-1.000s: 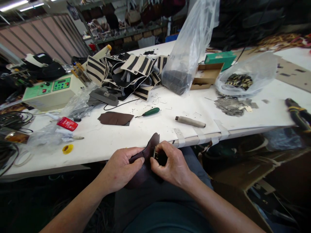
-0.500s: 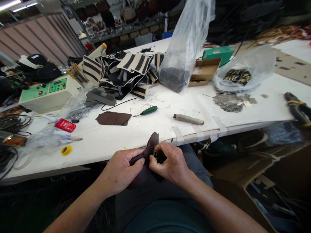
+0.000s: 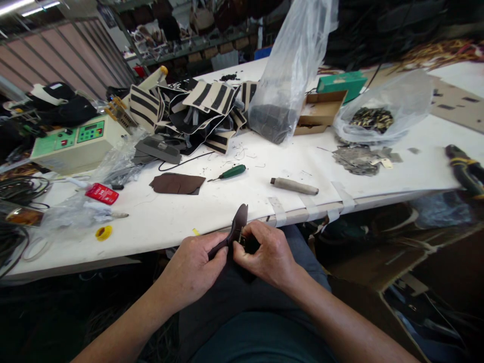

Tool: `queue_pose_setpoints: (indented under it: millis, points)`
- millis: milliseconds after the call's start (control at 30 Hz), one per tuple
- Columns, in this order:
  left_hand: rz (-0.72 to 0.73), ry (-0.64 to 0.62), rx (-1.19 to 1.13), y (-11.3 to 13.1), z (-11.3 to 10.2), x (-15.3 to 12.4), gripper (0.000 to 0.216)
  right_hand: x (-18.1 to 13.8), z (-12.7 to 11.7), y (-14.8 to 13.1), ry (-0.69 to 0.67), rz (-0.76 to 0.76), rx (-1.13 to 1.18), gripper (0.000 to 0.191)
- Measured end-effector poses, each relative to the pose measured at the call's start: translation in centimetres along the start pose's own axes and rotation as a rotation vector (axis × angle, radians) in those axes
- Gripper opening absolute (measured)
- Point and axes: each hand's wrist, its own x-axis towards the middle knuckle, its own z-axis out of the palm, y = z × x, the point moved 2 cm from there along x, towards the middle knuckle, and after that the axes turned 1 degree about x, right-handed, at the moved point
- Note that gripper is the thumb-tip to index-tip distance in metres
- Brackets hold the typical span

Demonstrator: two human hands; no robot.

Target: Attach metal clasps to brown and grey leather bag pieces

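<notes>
Above my lap, at the table's front edge, my left hand pinches a dark brown leather piece between thumb and fingers. The piece bends upward, its rounded end pointing away from me. My right hand is closed at the leather's right side, thumb and forefinger pinching a small metal fitting against it. What kind of fitting it is does not show clearly. On the table ahead lie another brown leather piece, a green-handled screwdriver or awl and a grey rod-shaped tool.
Striped fabric pieces are heaped at the back. Beside them stand a clear plastic bag and an open cardboard box. A bag of metal fittings, flat grey plates and pliers lie right; a red glue bottle lies left.
My left hand has shifted slightly right and turned the leather piece more edge-on. The right hand keeps its pinch at nearly the same place.
</notes>
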Motion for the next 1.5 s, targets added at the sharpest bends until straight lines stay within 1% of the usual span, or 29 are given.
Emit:
queue_pose_setpoints:
  millis: [200, 267, 367, 467, 567, 733, 833, 967, 1133, 1233, 1367, 1500]
  points:
    - [0.08, 0.054, 0.083, 0.1, 0.3, 0.2, 0.027, 0.1, -0.1, -0.1, -0.049, 0.055, 0.018, 0.01]
    - [0.104, 0.055, 0.087, 0.0, 0.2, 0.2, 0.033, 0.0, -0.1, 0.2, -0.074, 0.056, 0.054, 0.016]
    - [0.117, 0.034, 0.071, -0.2, -0.2, 0.3, 0.042, -0.1, -0.4, 0.5, -0.112, 0.019, 0.099, 0.024]
    - [0.131, 0.029, 0.046, -0.2, -0.6, 0.3, 0.046, -0.1, -0.8, 0.6, -0.095, -0.028, 0.113, 0.025]
    - [0.176, 0.027, 0.042, 0.0, -0.9, 0.3, 0.048, -0.2, -1.0, 0.3, -0.067, -0.034, 0.152, 0.025]
    - [0.225, 0.02, 0.108, 0.3, -1.1, 0.4, 0.047, -0.2, -1.2, -0.1, -0.043, 0.003, 0.166, 0.03]
    - [0.217, 0.03, 0.135, 0.0, -0.9, 0.5, 0.038, -0.2, -1.1, -0.1, -0.033, 0.009, 0.148, 0.029]
    - [0.176, 0.071, 0.205, -0.8, -0.6, 0.5, 0.033, -0.4, -0.9, -0.1, 0.001, -0.029, 0.131, 0.027]
    - [0.187, 0.119, 0.168, -1.2, -0.5, 0.3, 0.029, -0.5, -0.5, -0.1, 0.031, -0.057, 0.134, 0.027]
    - [0.224, 0.144, 0.22, -1.2, -0.6, 0.1, 0.025, -0.5, -0.5, 0.0, -0.014, -0.065, 0.163, 0.025]
    - [0.285, 0.166, 0.232, -1.3, -1.1, -0.4, 0.023, -0.4, -1.3, -0.2, -0.13, -0.112, 0.238, 0.017]
    - [0.243, 0.129, 0.174, -1.1, -1.6, -0.6, 0.028, 0.2, -2.6, -0.5, -0.284, -0.169, 0.307, 0.007]
